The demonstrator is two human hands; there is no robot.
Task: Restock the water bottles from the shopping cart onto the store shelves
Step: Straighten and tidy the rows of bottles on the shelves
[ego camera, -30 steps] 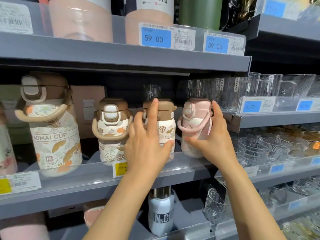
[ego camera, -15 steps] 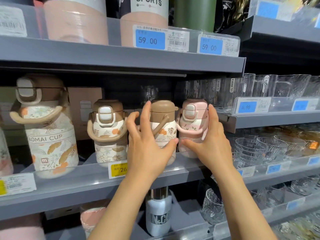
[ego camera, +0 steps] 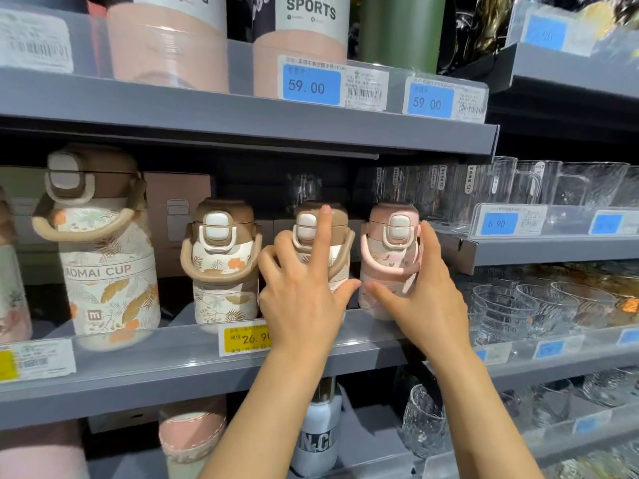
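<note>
On the middle grey shelf (ego camera: 193,368) stand three small bottles in a row. My left hand (ego camera: 301,292) wraps the middle brown-lidded floral bottle (ego camera: 333,219), index finger raised over its lid. My right hand (ego camera: 420,299) holds the pink bottle (ego camera: 390,247) from its right side, thumb at its base. Both bottles stand upright with their clasps facing me. Another brown-lidded floral bottle (ego camera: 223,261) stands just left, untouched. A large "AOMAI CUP" bottle (ego camera: 100,257) is further left.
The shelf above (ego camera: 242,119) carries tall pink and green sports bottles with 59.00 tags. Clear glass mugs (ego camera: 539,184) and glass bowls (ego camera: 511,299) fill the shelves to the right. Below sit a white bottle (ego camera: 320,433) and a pink one (ego camera: 192,430). A yellow price tag (ego camera: 245,337) hangs at the shelf front.
Both hands have turned their bottles: the brown-lidded and pink bottles' clasps now face forward. The view moved closer to the shelf.
</note>
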